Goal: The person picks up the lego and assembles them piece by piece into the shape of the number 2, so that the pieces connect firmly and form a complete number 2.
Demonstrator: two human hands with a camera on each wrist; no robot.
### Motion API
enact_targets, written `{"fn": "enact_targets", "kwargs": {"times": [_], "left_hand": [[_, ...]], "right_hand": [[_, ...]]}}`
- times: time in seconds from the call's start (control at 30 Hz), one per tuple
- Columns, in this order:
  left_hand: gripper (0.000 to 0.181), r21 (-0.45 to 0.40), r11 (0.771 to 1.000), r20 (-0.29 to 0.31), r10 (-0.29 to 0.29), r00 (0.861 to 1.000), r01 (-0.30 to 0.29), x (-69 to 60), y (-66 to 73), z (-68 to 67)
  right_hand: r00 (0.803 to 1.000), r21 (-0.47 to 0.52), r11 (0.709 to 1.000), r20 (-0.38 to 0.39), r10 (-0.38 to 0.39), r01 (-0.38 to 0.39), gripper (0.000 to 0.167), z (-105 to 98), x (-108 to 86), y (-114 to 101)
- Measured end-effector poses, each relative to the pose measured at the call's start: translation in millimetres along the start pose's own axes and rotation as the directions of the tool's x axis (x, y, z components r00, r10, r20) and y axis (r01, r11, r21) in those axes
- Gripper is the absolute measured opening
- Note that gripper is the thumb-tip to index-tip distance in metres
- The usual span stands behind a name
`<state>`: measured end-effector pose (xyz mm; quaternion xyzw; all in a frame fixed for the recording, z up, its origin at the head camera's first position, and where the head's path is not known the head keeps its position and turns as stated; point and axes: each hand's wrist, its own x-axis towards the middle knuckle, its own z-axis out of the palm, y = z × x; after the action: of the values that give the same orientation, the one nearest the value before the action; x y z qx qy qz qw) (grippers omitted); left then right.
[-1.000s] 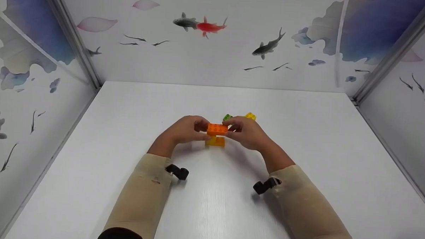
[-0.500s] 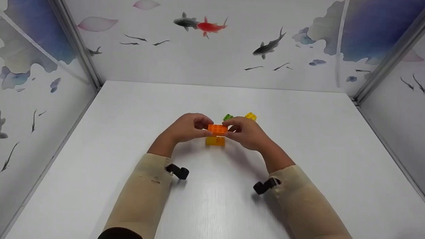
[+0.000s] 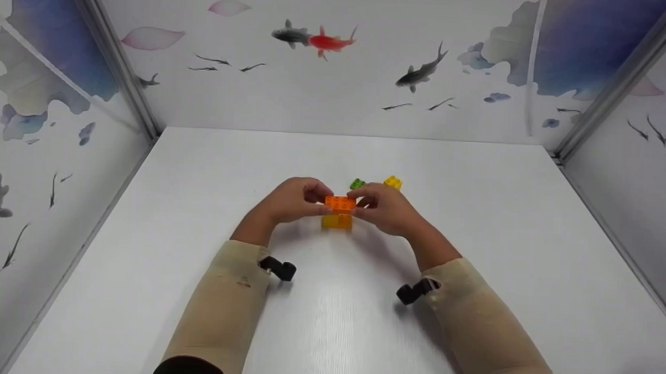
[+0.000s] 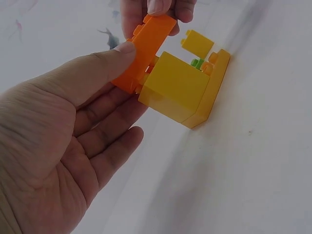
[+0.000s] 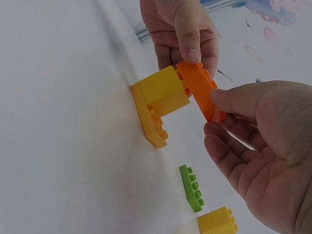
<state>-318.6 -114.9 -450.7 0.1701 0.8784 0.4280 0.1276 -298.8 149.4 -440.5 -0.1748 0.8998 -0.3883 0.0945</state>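
An orange toy brick [image 3: 340,203] spans between both hands over a small stack in the middle of the table. My left hand [image 3: 294,199] pinches its left end between thumb and fingers, and my right hand [image 3: 385,208] pinches the right end. Below it, a taller yellow brick [image 4: 173,90] stands on one end of a flat yellow-orange brick [image 5: 144,114] lying on the table. In the left wrist view, the orange brick sits right at the yellow brick's studs, slightly tilted; some studs still show between them. The base brick's other end has bare studs.
Beyond the right hand lie a thin green brick [image 5: 191,189] and another yellow brick [image 3: 392,182]. The white table [image 3: 328,319] is bounded by printed walls at the back and both sides. A black wrist camera [image 3: 412,292] juts inward from each sleeve.
The orange brick has come down slightly, and the gap between it and the stack has narrowed. My left hand's grip moved up a little on it; my right hand has barely moved.
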Motion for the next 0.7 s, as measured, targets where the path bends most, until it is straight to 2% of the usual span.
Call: {"fn": "enact_targets", "kwargs": {"times": [0.53,0.7], "left_hand": [[0.03,-0.004,1.0,0.02,-0.001,1.0,0.001,0.1,-1.2,-0.7],[0.029,-0.012,1.0,0.023,-0.021,1.0,0.021,1.7,-1.9,-0.1]], "right_hand": [[1.0,0.015,1.0,0.007,-0.013,0.013,0.031,0.9,1.1,2.3],[1.0,0.002,1.0,0.014,-0.006,0.006,0.032,1.3,2.4,3.6]]}}
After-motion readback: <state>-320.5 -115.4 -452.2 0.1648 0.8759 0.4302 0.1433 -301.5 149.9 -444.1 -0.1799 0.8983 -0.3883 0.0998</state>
